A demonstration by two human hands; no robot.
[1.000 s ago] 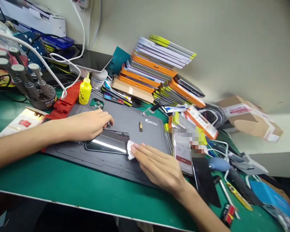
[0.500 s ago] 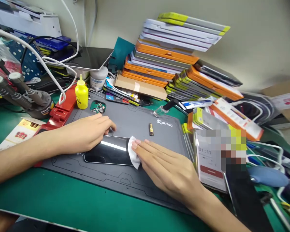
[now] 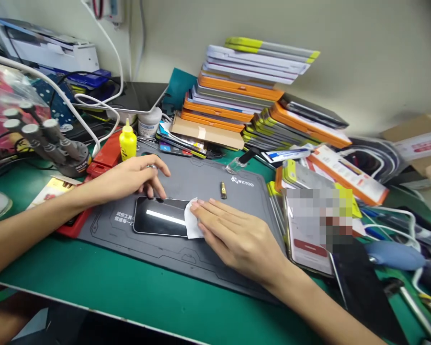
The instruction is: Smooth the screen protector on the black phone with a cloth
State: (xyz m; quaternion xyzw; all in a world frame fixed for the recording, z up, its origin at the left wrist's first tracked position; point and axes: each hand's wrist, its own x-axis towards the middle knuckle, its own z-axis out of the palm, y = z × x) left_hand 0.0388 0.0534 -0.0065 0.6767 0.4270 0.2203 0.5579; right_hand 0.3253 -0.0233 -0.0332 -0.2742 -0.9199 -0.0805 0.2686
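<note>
A phone (image 3: 154, 225) lies screen up on the grey work mat (image 3: 201, 168), with a bright strip of light reflected in its dark glass. My right hand (image 3: 237, 235) presses a folded white wipe (image 3: 191, 224) onto the phone's right end, its fingers together over the wipe. That end is covered by the wipe and hand. My left hand (image 3: 140, 176) hovers near the phone's upper left edge, fingers apart and bent downward, holding nothing; whether a fingertip touches the edge I cannot tell. A small brush with a brass-coloured handle (image 3: 223, 190) lies on the mat beyond my right hand.
Behind the mat rise stacked flat boxes (image 3: 230, 112). A yellow squeeze bottle (image 3: 128, 141), a red tool (image 3: 106, 155) and a screwdriver stand (image 3: 72, 160) are at left. To the right lie a lit phone (image 3: 307, 239), a blue air blower (image 3: 395, 255) and a small glass bottle (image 3: 234, 165).
My left hand has lifted off the phone's left part and opened its fingers, uncovering the phone's corner. My right hand stays on the wipe at the right end. The camera view has shifted slightly.
</note>
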